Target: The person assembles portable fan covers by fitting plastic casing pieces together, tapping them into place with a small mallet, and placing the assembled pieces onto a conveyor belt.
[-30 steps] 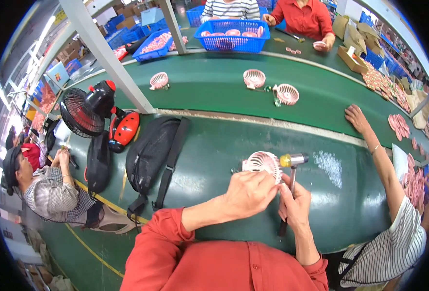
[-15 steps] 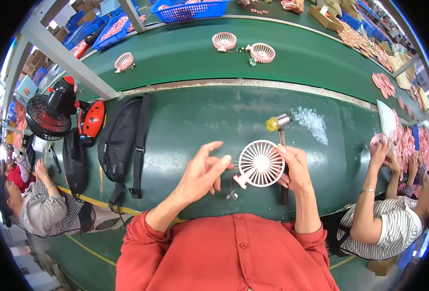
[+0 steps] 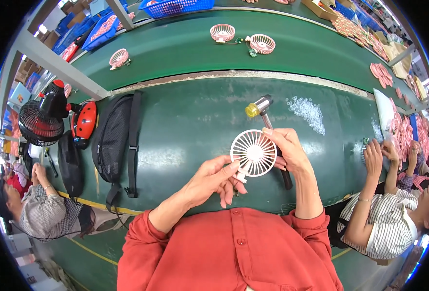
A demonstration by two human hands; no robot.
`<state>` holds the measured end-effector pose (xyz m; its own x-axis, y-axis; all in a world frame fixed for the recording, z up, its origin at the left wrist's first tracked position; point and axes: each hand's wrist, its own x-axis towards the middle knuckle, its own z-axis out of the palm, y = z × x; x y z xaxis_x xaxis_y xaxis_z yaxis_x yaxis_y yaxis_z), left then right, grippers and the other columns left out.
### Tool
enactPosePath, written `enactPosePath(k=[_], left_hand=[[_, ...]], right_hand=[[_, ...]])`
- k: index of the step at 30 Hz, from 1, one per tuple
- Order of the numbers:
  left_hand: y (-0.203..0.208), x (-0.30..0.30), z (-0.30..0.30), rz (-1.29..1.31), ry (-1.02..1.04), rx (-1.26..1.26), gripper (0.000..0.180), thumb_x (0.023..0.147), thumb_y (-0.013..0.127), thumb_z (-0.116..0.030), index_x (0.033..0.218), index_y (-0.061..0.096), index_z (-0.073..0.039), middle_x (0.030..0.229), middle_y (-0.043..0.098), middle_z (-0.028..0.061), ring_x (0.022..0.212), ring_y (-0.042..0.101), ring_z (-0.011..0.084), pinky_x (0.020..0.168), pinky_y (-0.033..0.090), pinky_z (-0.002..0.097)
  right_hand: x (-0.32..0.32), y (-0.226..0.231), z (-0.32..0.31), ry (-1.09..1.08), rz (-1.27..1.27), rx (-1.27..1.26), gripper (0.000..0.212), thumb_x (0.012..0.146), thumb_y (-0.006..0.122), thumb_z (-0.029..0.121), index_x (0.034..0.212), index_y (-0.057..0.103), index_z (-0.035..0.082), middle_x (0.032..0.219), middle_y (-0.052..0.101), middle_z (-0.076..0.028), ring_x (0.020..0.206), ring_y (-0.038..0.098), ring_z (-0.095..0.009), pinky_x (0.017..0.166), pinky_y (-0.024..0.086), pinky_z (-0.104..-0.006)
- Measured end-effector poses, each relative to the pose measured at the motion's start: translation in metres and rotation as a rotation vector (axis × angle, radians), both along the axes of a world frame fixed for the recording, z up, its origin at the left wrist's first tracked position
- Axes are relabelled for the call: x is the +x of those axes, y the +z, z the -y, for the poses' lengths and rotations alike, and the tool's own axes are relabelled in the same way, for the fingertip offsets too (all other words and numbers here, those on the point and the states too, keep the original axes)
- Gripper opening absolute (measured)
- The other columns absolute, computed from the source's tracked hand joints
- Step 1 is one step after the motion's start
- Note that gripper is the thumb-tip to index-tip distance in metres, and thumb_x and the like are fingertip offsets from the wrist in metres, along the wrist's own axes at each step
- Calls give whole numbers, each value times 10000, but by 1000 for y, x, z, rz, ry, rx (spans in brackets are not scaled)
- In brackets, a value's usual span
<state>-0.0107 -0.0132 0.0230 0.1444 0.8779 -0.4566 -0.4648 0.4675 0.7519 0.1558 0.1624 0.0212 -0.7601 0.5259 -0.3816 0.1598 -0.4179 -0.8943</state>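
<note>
A pale pink round fan grille (image 3: pixel 255 153) with spokes and a solid hub is held in front of my chest. My right hand (image 3: pixel 294 153) grips its right rim, thumb on top and fingers behind. At the lower left rim, beside a small stub, my left hand (image 3: pixel 209 179) has its thumb on the edge and its fingers curled beneath. Partly hidden behind the grille and my right hand lies a hammer (image 3: pixel 286 178) with a metal head and a yellow face, slanting across the green table (image 3: pixel 175 121).
Small clear rings (image 3: pixel 307 114) lie in a pile beyond my right hand. To the left are a black bag (image 3: pixel 115 140) and a black-and-red fan (image 3: pixel 42 121). Several pink grilles (image 3: pixel 262 43) with wired circuit boards sit on the green belt (image 3: pixel 170 53). People sit on both sides.
My left hand has come in to the grille and now holds its lower left rim. The hammer has shifted up and left and lies more slanted. The whole view has shifted slightly.
</note>
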Motion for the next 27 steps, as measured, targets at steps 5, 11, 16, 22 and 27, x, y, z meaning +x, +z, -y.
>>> enactPosePath(k=[5,11,16,22,27], left_hand=[[-4,13,-1,104,19,-43,420,1042,401,-374,1232,441,-2,934,664,256,606,669,244,513,580,325],[-10,17,-7,221,112,26,448,1029,441,-395,1199,452,19,990,652,214,656,656,183,510,570,298],[-8,17,-12,227,99,46,433,1035,431,-377,1207,464,19,1007,648,197,639,637,160,498,563,282],[-10,22,-16,232,100,39,384,1026,478,-327,1200,479,15,1005,648,182,639,634,148,495,563,277],[-12,26,-21,185,121,52,351,1012,518,-304,1166,511,12,1012,651,172,642,632,131,495,562,273]], right_hand=[[-3,2,-6,-38,1,78,387,972,578,309,775,614,-23,500,494,-10,314,325,-48,282,222,-227],[-2,3,-12,-14,10,84,382,967,586,311,767,613,-13,498,487,-2,315,323,-46,286,219,-226],[-4,7,-18,43,55,64,390,943,624,356,740,619,23,496,448,42,365,345,-32,329,220,-223],[-9,8,-24,92,113,90,374,936,629,321,751,636,-4,514,494,22,347,341,-28,309,213,-211],[-20,12,-27,98,178,148,380,903,677,343,737,657,2,522,503,28,361,354,-27,326,214,-210]])
